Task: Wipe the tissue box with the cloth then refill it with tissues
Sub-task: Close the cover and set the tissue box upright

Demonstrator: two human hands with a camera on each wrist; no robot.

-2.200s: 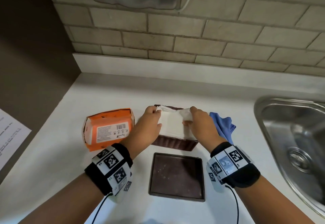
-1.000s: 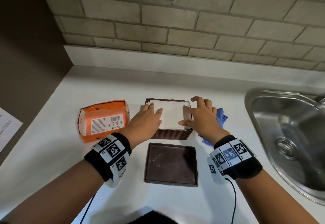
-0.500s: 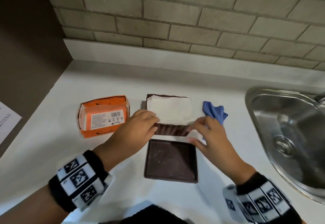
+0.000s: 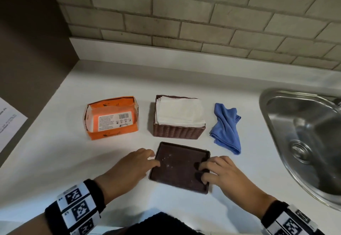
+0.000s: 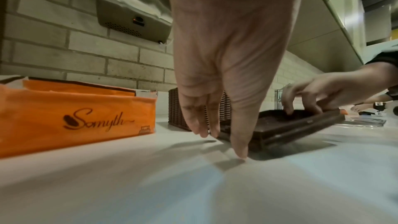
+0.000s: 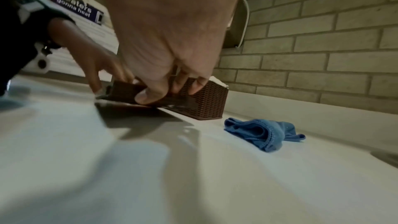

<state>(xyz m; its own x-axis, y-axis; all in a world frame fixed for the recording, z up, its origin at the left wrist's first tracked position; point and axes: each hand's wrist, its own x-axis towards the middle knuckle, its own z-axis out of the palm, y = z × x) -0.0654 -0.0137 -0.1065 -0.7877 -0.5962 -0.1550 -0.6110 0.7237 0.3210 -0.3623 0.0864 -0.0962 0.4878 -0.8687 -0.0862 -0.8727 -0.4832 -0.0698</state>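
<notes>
Nearest us on the white worktop (image 4: pixel 55 157), our left hand (image 4: pixel 127 170) and right hand (image 4: pixel 224 174) take the brown lid (image 4: pixel 179 168) by its two sides. The right fingers (image 6: pixel 148 95) curl over its rim, thumb under the raised edge. The left fingers (image 5: pixel 238 135) point down at the lid's side; whether they clamp it we cannot tell. Beyond stands the wicker tissue box (image 4: pixel 177 135), filled with white tissues (image 4: pixel 179 113). An orange tissue pack (image 4: pixel 110 118) lies to its left, a crumpled blue cloth (image 4: pixel 226 126) to its right. The steel sink (image 4: pixel 302 142) is cut off at the edge.
</notes>
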